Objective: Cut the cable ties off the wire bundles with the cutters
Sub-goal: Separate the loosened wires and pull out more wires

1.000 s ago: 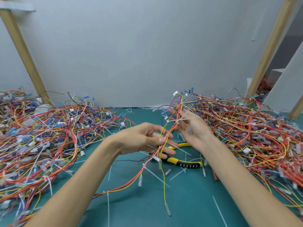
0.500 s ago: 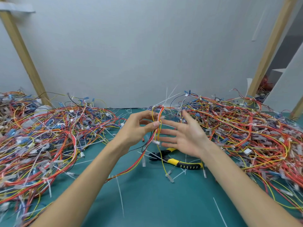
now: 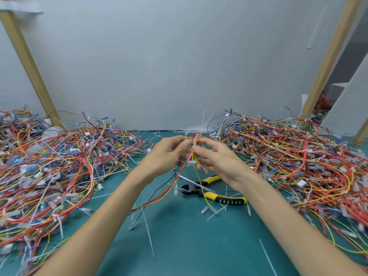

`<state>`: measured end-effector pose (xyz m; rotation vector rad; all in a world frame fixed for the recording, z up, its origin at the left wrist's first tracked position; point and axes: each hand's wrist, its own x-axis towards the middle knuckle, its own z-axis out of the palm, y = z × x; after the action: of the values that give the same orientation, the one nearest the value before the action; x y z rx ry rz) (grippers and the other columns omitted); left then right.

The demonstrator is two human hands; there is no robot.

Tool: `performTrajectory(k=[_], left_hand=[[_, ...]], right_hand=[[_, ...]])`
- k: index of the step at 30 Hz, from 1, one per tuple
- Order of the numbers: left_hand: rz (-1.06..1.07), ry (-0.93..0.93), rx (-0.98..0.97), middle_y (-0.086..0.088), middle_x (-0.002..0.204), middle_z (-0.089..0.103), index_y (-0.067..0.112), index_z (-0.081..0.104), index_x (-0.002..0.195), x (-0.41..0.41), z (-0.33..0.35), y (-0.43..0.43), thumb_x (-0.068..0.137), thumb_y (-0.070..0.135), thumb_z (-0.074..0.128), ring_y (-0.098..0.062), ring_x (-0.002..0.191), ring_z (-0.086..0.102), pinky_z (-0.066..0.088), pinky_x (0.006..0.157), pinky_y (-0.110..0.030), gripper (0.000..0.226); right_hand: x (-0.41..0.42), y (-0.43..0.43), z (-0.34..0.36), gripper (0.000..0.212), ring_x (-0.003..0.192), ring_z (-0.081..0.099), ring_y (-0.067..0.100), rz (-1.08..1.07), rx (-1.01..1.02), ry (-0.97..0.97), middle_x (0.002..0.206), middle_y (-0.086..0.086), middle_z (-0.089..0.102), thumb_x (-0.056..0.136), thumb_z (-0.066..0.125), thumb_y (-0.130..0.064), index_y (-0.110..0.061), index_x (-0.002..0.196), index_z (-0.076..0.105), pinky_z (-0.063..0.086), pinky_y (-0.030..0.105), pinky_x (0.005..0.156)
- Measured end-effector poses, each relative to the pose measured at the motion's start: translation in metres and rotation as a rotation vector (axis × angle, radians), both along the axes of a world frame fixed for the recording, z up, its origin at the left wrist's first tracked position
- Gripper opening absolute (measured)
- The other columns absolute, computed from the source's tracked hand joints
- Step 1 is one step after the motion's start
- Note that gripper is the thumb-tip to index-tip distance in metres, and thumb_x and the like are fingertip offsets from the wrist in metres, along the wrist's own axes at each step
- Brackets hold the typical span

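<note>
A thin bundle of red, orange and yellow wires [image 3: 180, 174] hangs in the air at the centre, its lower ends trailing down to the green mat. My left hand [image 3: 169, 156] pinches the bundle near its top between thumb and fingers. My right hand [image 3: 217, 162] pinches the same bundle from the right, fingertips almost meeting those of the left. The cutters [image 3: 215, 193], black jaws and yellow-black handles, lie on the mat just below the hands; neither hand touches them.
A big heap of tangled wires [image 3: 55, 168] covers the left of the mat, and another heap [image 3: 294, 162] covers the right. Loose white cable-tie pieces [image 3: 148, 232] lie on the green mat [image 3: 189, 246]. Wooden posts and a white wall stand behind.
Both hands have risen and come together at the top of the bundle. The right hand, spread flat half a second ago, now pinches the wires.
</note>
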<state>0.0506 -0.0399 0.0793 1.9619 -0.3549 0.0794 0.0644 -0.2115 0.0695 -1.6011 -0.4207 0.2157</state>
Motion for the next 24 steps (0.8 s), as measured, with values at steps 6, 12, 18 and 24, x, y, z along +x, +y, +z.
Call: performTrajectory(k=[6, 12, 18, 24], left_hand=[[-0.200, 0.367, 0.072, -0.007, 0.110, 0.071, 0.008, 0.051, 0.131, -0.004, 0.012, 0.020, 0.106, 0.018, 0.033, -0.022, 0.096, 0.072, 0.058, 0.085, -0.031, 0.033], [-0.328, 0.441, 0.028, -0.007, 0.113, 0.072, 0.007, 0.052, 0.131, -0.006, 0.009, 0.019, 0.105, 0.015, 0.038, -0.023, 0.102, 0.070, 0.057, 0.088, -0.035, 0.031], [-0.591, 0.544, 0.072, -0.013, 0.120, 0.069, 0.007, 0.055, 0.128, -0.010, 0.008, 0.019, 0.105, 0.014, 0.037, -0.030, 0.109, 0.067, 0.056, 0.091, -0.036, 0.029], [-0.734, 0.534, 0.217, -0.012, 0.115, 0.071, 0.002, 0.063, 0.118, -0.014, 0.010, 0.019, 0.099, 0.011, 0.054, -0.026, 0.099, 0.071, 0.057, 0.082, -0.032, 0.023]], right_hand=[[0.008, -0.009, 0.003, 0.020, 0.066, 0.052, 0.007, -0.146, 0.043, -0.040, 0.073, -0.010, 0.060, 0.102, 0.050, -0.019, -0.025, 0.111, 0.067, 0.040, 0.017, 0.057], [0.010, -0.012, 0.001, 0.026, 0.072, 0.067, 0.013, -0.127, 0.139, 0.022, 0.083, -0.001, 0.055, 0.105, 0.042, -0.020, -0.028, 0.117, 0.064, 0.045, 0.027, 0.070], [0.009, -0.011, 0.001, 0.035, 0.060, 0.066, 0.013, -0.177, 0.268, 0.051, 0.078, -0.001, 0.057, 0.108, 0.031, -0.020, -0.028, 0.111, 0.064, 0.049, 0.027, 0.060], [0.010, -0.017, 0.004, 0.036, 0.056, 0.061, 0.009, -0.220, 0.267, 0.071, 0.076, -0.001, 0.054, 0.108, 0.032, -0.022, -0.031, 0.109, 0.067, 0.046, 0.018, 0.047]])
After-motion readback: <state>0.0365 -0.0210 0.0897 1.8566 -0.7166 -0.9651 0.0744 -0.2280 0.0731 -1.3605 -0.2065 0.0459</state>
